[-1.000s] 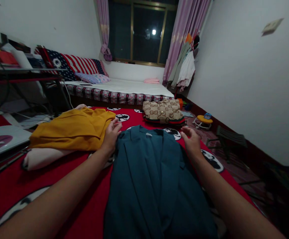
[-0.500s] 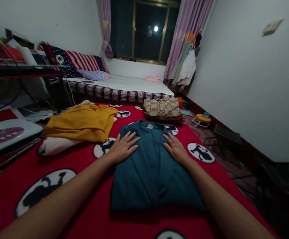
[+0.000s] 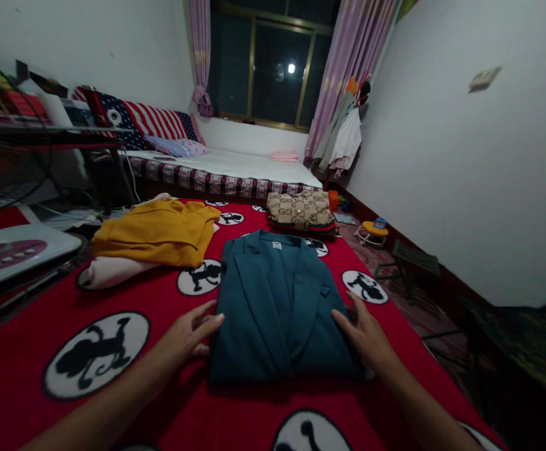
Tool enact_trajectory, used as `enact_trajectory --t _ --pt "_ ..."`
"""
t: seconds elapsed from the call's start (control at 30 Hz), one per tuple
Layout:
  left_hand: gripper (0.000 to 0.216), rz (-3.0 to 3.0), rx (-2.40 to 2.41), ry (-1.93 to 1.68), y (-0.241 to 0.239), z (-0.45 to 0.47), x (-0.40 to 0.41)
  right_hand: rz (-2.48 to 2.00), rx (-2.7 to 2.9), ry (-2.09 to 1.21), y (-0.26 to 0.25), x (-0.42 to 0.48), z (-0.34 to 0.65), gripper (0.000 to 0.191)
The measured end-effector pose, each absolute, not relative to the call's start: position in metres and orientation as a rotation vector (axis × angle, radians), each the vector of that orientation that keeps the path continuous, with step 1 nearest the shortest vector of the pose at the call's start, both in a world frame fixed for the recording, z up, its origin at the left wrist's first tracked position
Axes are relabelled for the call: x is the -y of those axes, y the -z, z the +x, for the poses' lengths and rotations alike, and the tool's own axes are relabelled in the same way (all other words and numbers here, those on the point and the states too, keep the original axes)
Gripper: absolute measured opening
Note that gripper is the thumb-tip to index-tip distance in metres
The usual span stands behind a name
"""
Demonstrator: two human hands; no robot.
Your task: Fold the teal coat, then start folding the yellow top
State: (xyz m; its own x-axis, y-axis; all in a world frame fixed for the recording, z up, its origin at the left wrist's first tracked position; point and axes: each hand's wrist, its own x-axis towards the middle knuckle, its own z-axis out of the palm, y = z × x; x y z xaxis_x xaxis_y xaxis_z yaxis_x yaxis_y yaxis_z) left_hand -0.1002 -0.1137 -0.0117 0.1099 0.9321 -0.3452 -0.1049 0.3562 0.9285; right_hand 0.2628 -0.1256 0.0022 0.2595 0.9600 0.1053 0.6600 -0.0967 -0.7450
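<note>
Item: teal jacket (image 3: pixel 277 307), folded, front side up, collar and label at the far end, lying on a red blanket (image 3: pixel 160 313) printed with black cartoon figures in white discs. Long axis runs straight away from the person, near hem closest to the body; the jacket sits between the two hands, about midway. Left hand (image 3: pixel 190 335): open, fingers loosely spread, fingertips touching the jacket's near-left edge, palm on the blanket. Right hand (image 3: pixel 367 335): open, laid flat against the near-right edge, fingers pointing inward over the cloth. Neither hand pinches fabric; both lie at the same depth, near the hem end, equally near the jacket. Adjacent: yellow garment (image 3: pixel 160 232), loosely folded, to the far left, resting on a pale pink cloth (image 3: pixel 113 270), apart from the jacket. Beyond the collar: beige patterned garment (image 3: pixel 302 210), folded, at the blanket's far edge. Background: low bed (image 3: pixel 235 166) under a dark window (image 3: pixel 273 62); small stool (image 3: pixel 371 230) on the floor to the right.
</note>
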Motion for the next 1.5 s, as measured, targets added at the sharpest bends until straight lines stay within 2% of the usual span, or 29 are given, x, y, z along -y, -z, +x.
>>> enact_trajectory --t 0.1,0.2,0.3,0.4,0.5,0.67,0.83,1.0,1.2,1.33,1.5 --pt "0.070 0.910 -1.096 -0.904 -0.004 -0.081 0.122 -1.822 1.288 -0.590 -0.005 0.129 0.247 0.087" --pt "0.064 0.976 -1.124 -0.976 -0.020 -0.068 0.120 -1.695 1.234 -0.763 -0.013 0.129 0.233 0.069" --pt "0.075 0.958 -1.174 -1.008 -0.026 -0.067 0.116 -1.577 1.188 -1.043 -0.021 0.133 0.227 0.057" --pt "0.085 0.922 -1.199 -0.986 -0.024 -0.072 0.111 -1.577 1.053 -1.044 -0.029 0.135 0.222 0.063" --pt "0.082 0.868 -1.138 -0.976 -0.027 -0.068 0.106 -1.459 0.919 -1.102 -0.038 0.127 0.211 0.076" --pt "0.071 0.645 -1.007 -0.926 -0.040 -0.046 0.090 -1.249 0.824 -1.347 -0.045 0.105 0.190 0.068" --pt "0.076 0.822 -1.056 -1.077 -0.031 -0.038 0.096 -1.307 0.937 -1.229 -0.042 0.112 0.192 0.074" --pt "0.075 1.014 -1.009 -1.009 -0.026 -0.052 0.127 -1.381 1.026 -1.217 -0.043 0.139 0.205 0.071" --pt "0.069 0.792 -0.946 -0.841 -0.075 -0.053 0.131 -1.273 0.840 -1.468 -0.081 0.143 0.207 0.057" --pt "0.073 0.804 -0.951 -0.813 -0.110 -0.047 0.115 -1.231 0.915 -1.456 -0.114 0.133 0.201 0.054" --pt "0.066 1.177 -1.093 -0.676 -0.095 -0.060 0.091 -1.390 1.097 -1.307 -0.104 0.124 0.209 0.066"
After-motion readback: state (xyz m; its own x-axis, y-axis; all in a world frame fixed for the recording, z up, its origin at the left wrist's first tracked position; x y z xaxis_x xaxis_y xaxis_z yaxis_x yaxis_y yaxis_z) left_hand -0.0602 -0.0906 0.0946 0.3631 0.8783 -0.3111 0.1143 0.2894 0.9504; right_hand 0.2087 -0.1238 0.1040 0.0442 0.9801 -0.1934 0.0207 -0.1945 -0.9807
